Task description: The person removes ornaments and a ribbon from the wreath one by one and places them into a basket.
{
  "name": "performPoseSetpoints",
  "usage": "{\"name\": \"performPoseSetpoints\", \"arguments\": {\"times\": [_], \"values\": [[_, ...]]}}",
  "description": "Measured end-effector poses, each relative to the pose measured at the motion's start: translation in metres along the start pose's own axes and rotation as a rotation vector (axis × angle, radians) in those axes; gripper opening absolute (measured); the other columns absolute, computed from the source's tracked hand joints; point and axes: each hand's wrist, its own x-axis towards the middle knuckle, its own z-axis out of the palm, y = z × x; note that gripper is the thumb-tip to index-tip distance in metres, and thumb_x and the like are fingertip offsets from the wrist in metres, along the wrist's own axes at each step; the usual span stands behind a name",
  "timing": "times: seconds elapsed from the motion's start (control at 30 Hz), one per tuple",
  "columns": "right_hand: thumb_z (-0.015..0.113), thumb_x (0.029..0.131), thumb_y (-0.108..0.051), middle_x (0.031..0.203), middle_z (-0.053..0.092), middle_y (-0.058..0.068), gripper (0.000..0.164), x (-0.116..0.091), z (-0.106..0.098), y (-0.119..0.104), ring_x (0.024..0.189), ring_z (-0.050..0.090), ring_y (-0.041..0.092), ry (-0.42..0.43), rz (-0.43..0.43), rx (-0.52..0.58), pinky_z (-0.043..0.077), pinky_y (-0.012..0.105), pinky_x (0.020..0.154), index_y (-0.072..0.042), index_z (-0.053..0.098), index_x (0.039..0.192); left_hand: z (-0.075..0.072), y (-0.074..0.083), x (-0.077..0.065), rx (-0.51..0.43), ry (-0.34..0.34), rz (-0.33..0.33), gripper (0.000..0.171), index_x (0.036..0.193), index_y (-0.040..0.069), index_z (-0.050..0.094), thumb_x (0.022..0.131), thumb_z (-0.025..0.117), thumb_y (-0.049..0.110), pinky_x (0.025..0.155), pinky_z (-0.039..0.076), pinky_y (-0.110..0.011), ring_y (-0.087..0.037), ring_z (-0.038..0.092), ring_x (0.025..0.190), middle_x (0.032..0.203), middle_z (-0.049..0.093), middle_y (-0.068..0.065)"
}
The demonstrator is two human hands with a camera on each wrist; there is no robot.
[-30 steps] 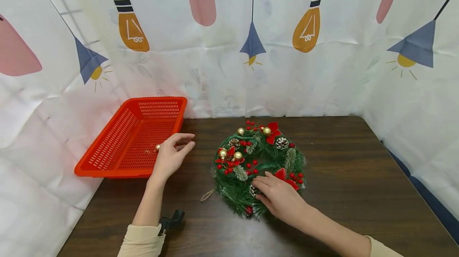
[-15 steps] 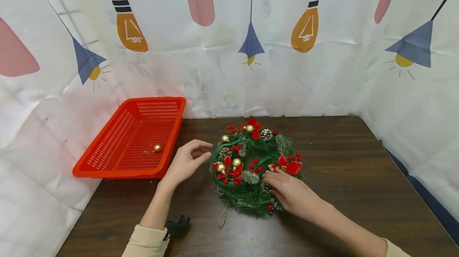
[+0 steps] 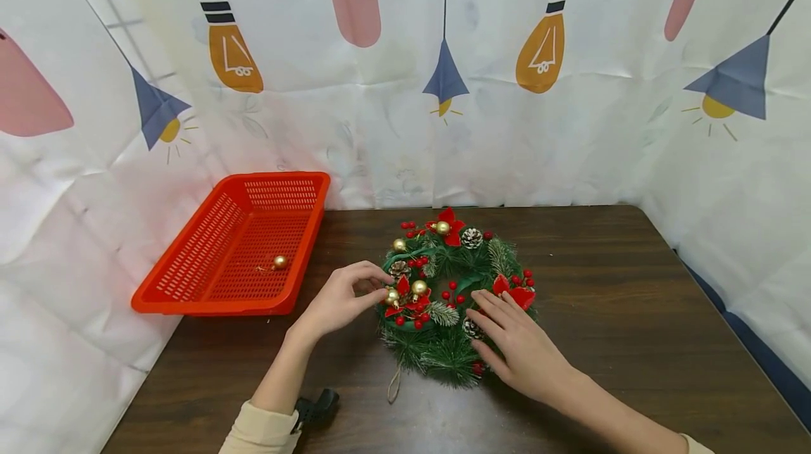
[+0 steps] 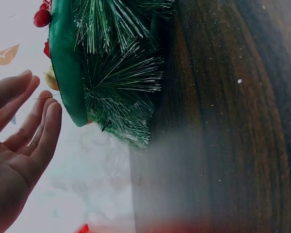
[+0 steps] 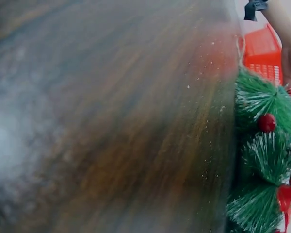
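A green Christmas wreath lies on the table, dressed with red flowers, berries, pine cones and gold balls. My left hand is at its left side, thumb and fingers loosely bent and apart, fingertips right at a gold ball beside a red flower. In the left wrist view that hand shows a gap between thumb and fingers, near the wreath's green ribbon. My right hand spreads its fingers over the wreath's right side, by a pine cone and a red flower.
An orange-red plastic basket stands at the back left, with a gold ball inside it. A twine loop sticks out from the wreath's front. Behind the dark wooden table hangs a printed white curtain.
The wreath has turned counterclockwise and shifted slightly left, then stopped. My left hand has moved right from the basket's side to the wreath. The right hand's fingers have spread apart.
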Motion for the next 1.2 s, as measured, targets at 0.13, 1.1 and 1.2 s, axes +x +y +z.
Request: {"name": "performPoseSetpoints", "arguments": {"times": [0.13,1.1,1.2], "values": [[0.074,0.096,-0.028,0.157,0.043,0.018,0.051,-0.0034,0.0013,0.0023,0.142,0.043,0.039,-0.008,0.026,-0.014,0.031,0.057,0.116,-0.005,0.063,0.14,0.0018,0.0004,-0.0008,-0.015,-0.037,0.012,0.017,0.112,0.012,0.076,0.095,0.076,0.01,0.082,0.059,-0.034,-0.014,0.066,0.092,0.108,0.07,0.003],[0.062,0.103,-0.04,0.161,0.036,0.021,0.059,-0.002,0.0044,0.0052,0.15,0.028,0.038,-0.079,0.208,-0.075,0.032,0.062,0.115,-0.008,0.053,0.151,0.0056,0.0028,-0.0044,0.025,-0.101,-0.015,0.022,0.114,0.017,0.071,0.094,0.078,0.011,0.085,0.058,-0.046,-0.015,0.066,0.093,0.106,0.068,0.006],[0.063,0.103,-0.04,0.159,0.039,0.022,0.056,-0.0015,0.0051,0.0055,0.149,0.03,0.04,-0.078,0.203,-0.086,0.032,0.061,0.114,-0.008,0.057,0.148,0.0056,0.0039,-0.0045,0.025,-0.093,-0.008,0.022,0.114,0.016,0.071,0.093,0.079,0.011,0.085,0.058,-0.046,-0.014,0.066,0.094,0.106,0.067,0.006]]}}
